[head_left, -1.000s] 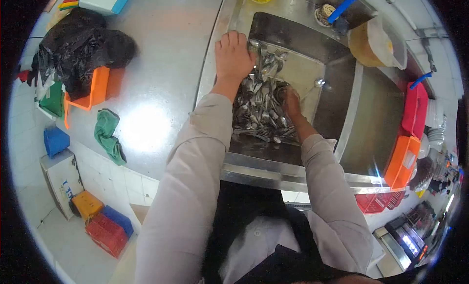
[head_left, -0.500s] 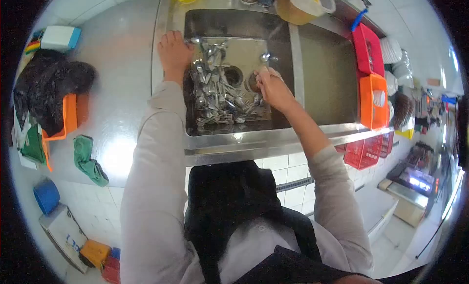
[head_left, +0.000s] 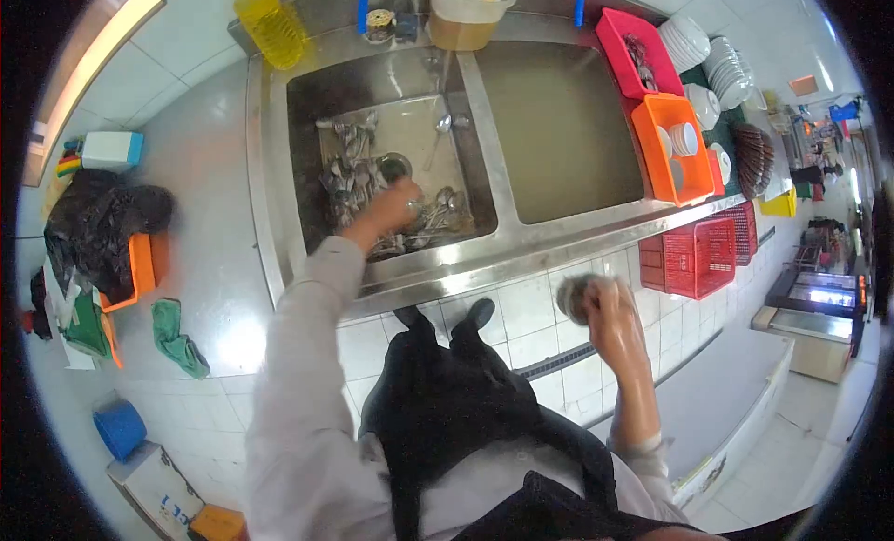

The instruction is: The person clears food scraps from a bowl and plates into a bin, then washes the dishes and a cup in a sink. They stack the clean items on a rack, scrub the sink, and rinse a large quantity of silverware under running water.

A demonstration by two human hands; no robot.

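A steel basin [head_left: 307, 182] holds a pile of spoons and forks [head_left: 354, 173] in and around a pale tray. My left hand [head_left: 396, 206] is down at the pile, fingers curled together, beside a small dark round item [head_left: 394, 166]; what they hold is too small to tell. Outside the sink, low and to the right, my right hand [head_left: 616, 319] grips a round grey-green scrubber-like object [head_left: 576, 298]. A couple of spoons [head_left: 443, 124] lie apart at the basin's right.
Cloudy liquid [head_left: 559, 131] fills the second basin. Right of it stand a pink basket [head_left: 622, 52], an orange basket [head_left: 672, 150] and stacked white dishes [head_left: 684, 43]. Behind are a yellow bottle [head_left: 270, 24] and tub [head_left: 466, 24]. A green cloth [head_left: 177, 338] lies left.
My left hand has moved from the sink's left rim into the cutlery. My right hand has left the basin, moving toward me and right with the round object. The view has shifted.
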